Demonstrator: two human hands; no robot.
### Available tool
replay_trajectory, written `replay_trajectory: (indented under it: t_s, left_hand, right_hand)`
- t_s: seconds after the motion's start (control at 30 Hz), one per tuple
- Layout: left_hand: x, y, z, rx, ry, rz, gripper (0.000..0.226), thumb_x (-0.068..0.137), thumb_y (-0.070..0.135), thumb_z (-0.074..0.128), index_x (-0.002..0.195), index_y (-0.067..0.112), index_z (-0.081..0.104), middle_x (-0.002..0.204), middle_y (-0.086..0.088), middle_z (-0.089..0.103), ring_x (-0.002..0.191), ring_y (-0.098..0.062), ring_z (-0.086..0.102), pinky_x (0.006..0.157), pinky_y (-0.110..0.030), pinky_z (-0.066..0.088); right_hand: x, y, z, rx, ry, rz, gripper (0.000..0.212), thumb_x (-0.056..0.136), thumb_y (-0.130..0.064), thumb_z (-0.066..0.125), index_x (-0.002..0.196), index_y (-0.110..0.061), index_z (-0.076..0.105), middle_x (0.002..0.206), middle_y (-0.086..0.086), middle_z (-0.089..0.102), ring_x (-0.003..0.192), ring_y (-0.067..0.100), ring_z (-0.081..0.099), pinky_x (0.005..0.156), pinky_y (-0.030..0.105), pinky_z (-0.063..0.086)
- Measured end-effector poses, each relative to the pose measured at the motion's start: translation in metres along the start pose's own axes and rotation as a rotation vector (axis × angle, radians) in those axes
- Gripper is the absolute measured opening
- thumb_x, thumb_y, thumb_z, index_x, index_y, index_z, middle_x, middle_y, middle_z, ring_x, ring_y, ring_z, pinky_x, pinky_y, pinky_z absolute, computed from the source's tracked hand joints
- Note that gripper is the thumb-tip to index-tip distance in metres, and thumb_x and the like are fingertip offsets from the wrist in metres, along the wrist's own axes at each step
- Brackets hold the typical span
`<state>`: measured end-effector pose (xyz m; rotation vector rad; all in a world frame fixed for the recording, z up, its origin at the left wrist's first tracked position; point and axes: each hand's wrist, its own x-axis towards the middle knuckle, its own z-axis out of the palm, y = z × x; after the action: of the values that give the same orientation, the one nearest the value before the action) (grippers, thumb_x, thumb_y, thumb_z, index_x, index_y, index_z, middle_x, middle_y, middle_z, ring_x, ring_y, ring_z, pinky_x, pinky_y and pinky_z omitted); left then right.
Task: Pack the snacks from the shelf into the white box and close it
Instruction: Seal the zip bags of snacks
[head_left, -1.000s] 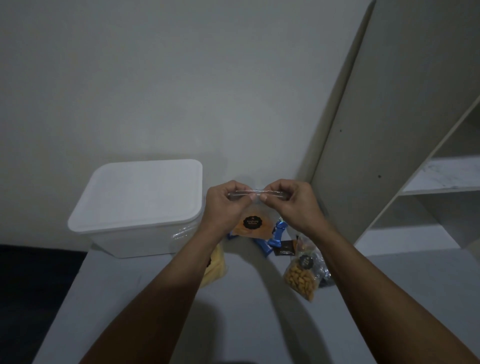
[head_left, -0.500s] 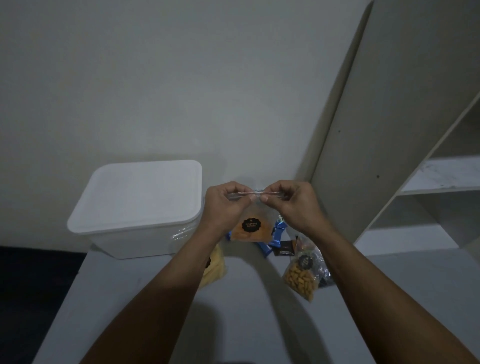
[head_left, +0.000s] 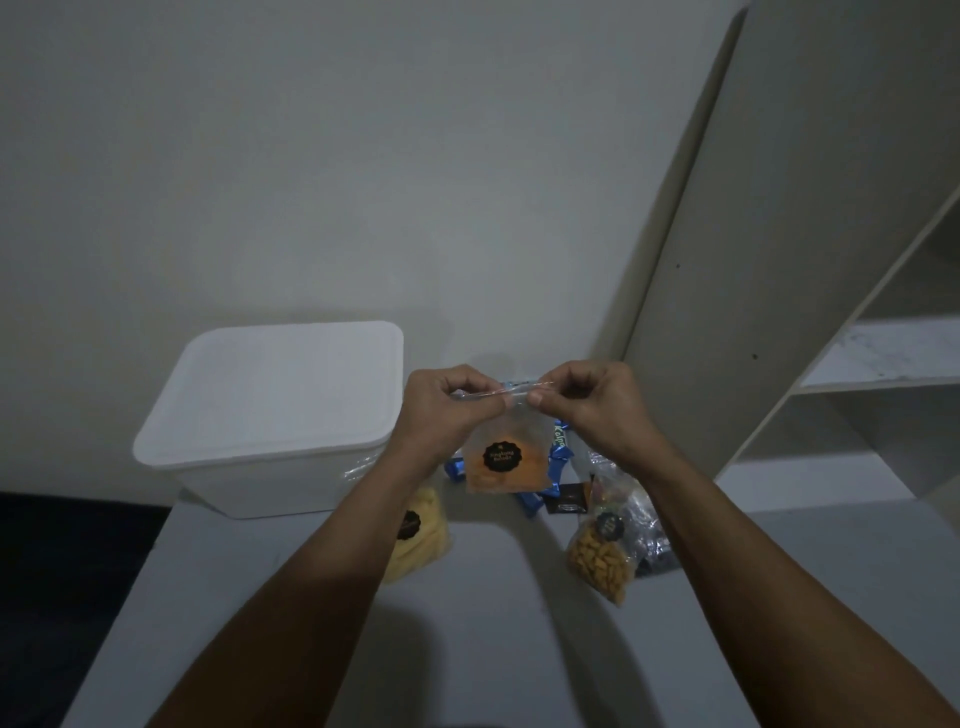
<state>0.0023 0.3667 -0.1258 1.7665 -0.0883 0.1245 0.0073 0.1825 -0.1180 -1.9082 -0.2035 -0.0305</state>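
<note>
A clear zip bag of orange snacks (head_left: 503, 462) with a round black label hangs above the table, pinched along its top seal by my left hand (head_left: 441, 415) and my right hand (head_left: 597, 410). The white box (head_left: 270, 415) stands to the left with its lid on. On the table lie a yellow snack bag (head_left: 421, 540) partly under my left forearm, a bag of brown crackers (head_left: 602, 561), blue wrapped bars (head_left: 558, 457) and a small dark packet (head_left: 569, 504).
A white shelf unit (head_left: 831, 364) rises at the right, its visible compartments bare. The grey table (head_left: 493, 649) ends at a dark drop along its left edge. A plain wall stands behind.
My hands have slid a little apart along the bag's top seal, and the orange snack bag hangs slightly to the right. Nothing else has moved.
</note>
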Motion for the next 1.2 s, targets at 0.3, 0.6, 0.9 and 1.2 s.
replay_trajectory:
  t_s: [0.3, 0.6, 0.9, 1.2]
  left_hand:
    - [-0.002, 0.0, 0.002, -0.014, 0.01, -0.062, 0.008, 0.07, 0.013, 0.083, 0.073, 0.015, 0.076, 0.077, -0.003, 0.073, 0.074, -0.013, 0.069, 0.075, -0.028, 0.057]
    - [0.0, -0.003, -0.005, 0.072, 0.025, -0.048, 0.019, 0.067, 0.01, 0.083, 0.062, 0.026, 0.074, 0.071, -0.002, 0.073, 0.074, -0.023, 0.07, 0.078, -0.041, 0.057]
    - [-0.002, -0.005, -0.005, 0.029, 0.097, -0.079, 0.011, 0.071, 0.012, 0.081, 0.067, 0.019, 0.074, 0.074, -0.003, 0.074, 0.072, -0.015, 0.068, 0.077, -0.034, 0.057]
    - [0.0, -0.01, -0.016, 0.028, 0.085, -0.094, 0.004, 0.075, 0.012, 0.078, 0.078, 0.014, 0.077, 0.075, 0.002, 0.074, 0.071, -0.005, 0.069, 0.072, -0.02, 0.053]
  right_hand:
    - [0.002, 0.0, 0.003, -0.13, 0.046, 0.028, 0.018, 0.084, -0.011, 0.072, 0.071, -0.024, 0.067, 0.071, 0.004, 0.066, 0.063, 0.013, 0.055, 0.061, 0.033, 0.051]
    - [0.003, -0.007, 0.003, -0.145, -0.057, -0.004, 0.008, 0.081, -0.017, 0.076, 0.076, -0.022, 0.071, 0.076, -0.001, 0.072, 0.073, 0.015, 0.068, 0.066, 0.027, 0.055]
    - [0.009, 0.002, 0.007, -0.183, -0.003, -0.015, 0.018, 0.08, -0.017, 0.077, 0.069, -0.028, 0.069, 0.072, -0.002, 0.071, 0.074, 0.021, 0.067, 0.072, 0.035, 0.056]
    - [0.012, 0.01, -0.001, -0.083, 0.033, 0.027, 0.023, 0.072, -0.014, 0.082, 0.06, -0.029, 0.07, 0.055, -0.013, 0.067, 0.049, -0.001, 0.053, 0.053, 0.02, 0.043]
